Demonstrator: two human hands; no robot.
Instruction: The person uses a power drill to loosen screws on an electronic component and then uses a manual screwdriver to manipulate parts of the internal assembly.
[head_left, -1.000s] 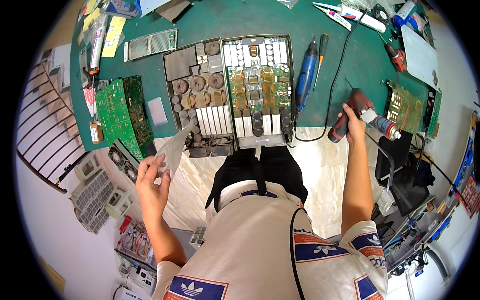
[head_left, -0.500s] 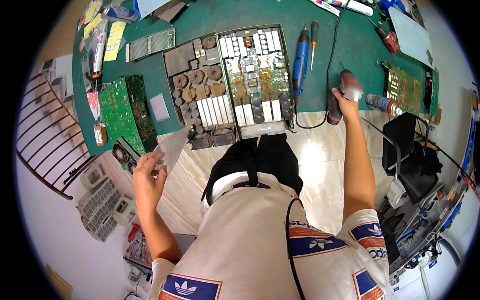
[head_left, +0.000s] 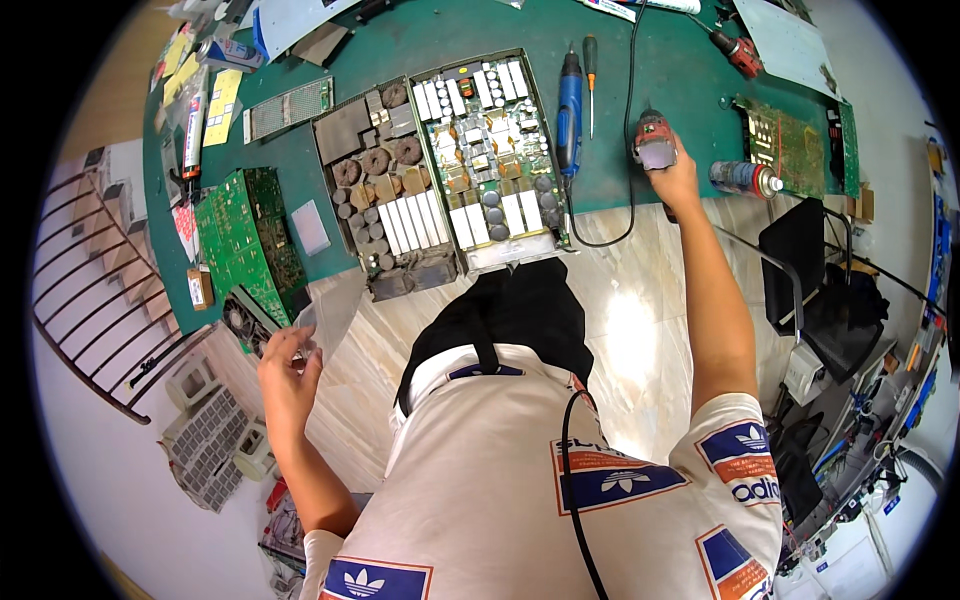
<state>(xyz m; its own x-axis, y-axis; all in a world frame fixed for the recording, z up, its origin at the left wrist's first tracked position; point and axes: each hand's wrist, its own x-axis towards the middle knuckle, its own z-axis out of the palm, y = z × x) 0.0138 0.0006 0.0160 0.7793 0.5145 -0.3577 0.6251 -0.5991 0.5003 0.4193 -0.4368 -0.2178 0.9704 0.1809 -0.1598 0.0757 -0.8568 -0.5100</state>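
Head view: left hand (head_left: 285, 385), grip pinched on thin translucent sheet (head_left: 338, 312), probably plastic; right hand (head_left: 676, 183), grip clamped round red-and-black cordless drill (head_left: 654, 138), near green surface (head_left: 440, 30).

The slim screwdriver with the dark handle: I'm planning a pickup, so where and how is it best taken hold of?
Likely by the dark handle of the screwdriver, from above and its right: it lies flat, the handle is thicker than the shaft, and the blue corded hand tool lies close along its left.
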